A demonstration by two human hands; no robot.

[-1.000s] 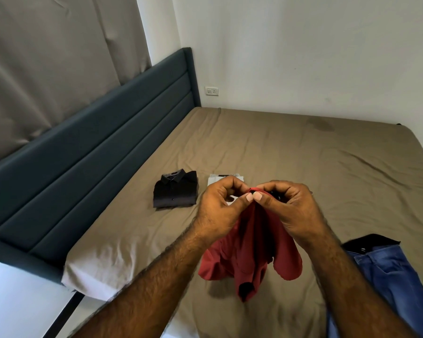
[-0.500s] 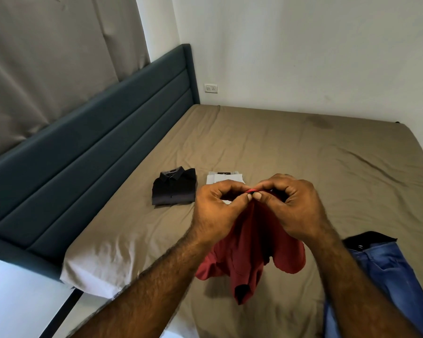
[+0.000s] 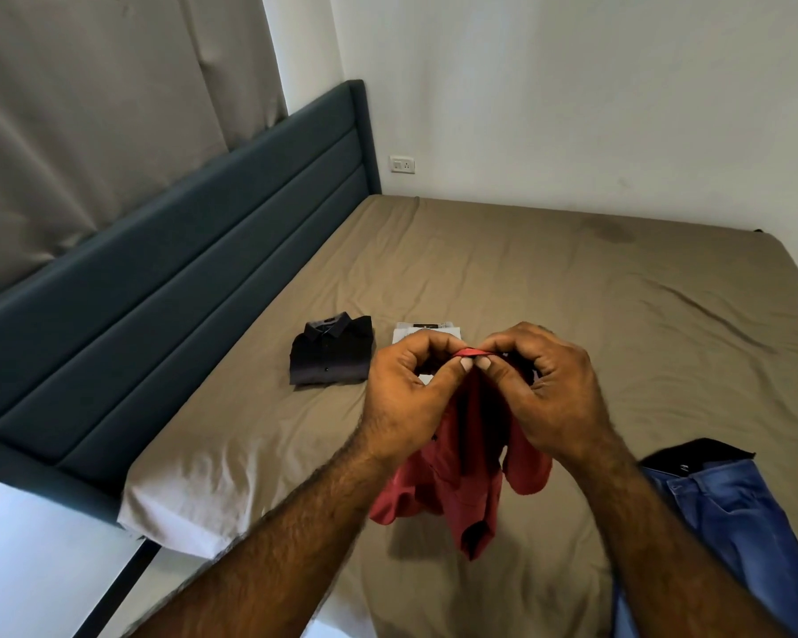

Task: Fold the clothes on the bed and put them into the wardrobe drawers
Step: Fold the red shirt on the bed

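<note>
Between my two thumbs, at the middle of the view, a narrow top edge of the red shirt (image 3: 468, 472) is pinched. My left hand (image 3: 406, 398) has its grip closed on that edge, thumb pressed against the curled forefinger, and my right hand (image 3: 549, 393) grips it the same way, thumbnail just beside the left one. The knuckles of both hands are raised and the other fingers are curled in.

From that pinch the red shirt hangs straight down, so its long axis runs vertically, top edge up at my fingers and a dark-lined cuff or hem pointing down toward the bed (image 3: 595, 278). The cloth is bunched and loose, with one lobe sagging to the right below my right wrist. Whether its lowest point touches the sheet I cannot tell.

Beyond my left hand, a folded black shirt (image 3: 330, 349) lies flat on the olive-brown sheet, collar toward the far wall. Just right of it is a folded white garment (image 3: 427, 336), partly hidden behind my left knuckles. At the lower right, blue jeans (image 3: 733, 522) lie unfolded along the bed, with a black garment (image 3: 696, 451) touching their upper end. A dark teal headboard (image 3: 180, 278) runs along the left, and a wall socket (image 3: 402, 164) sits on the white wall beyond it.
</note>
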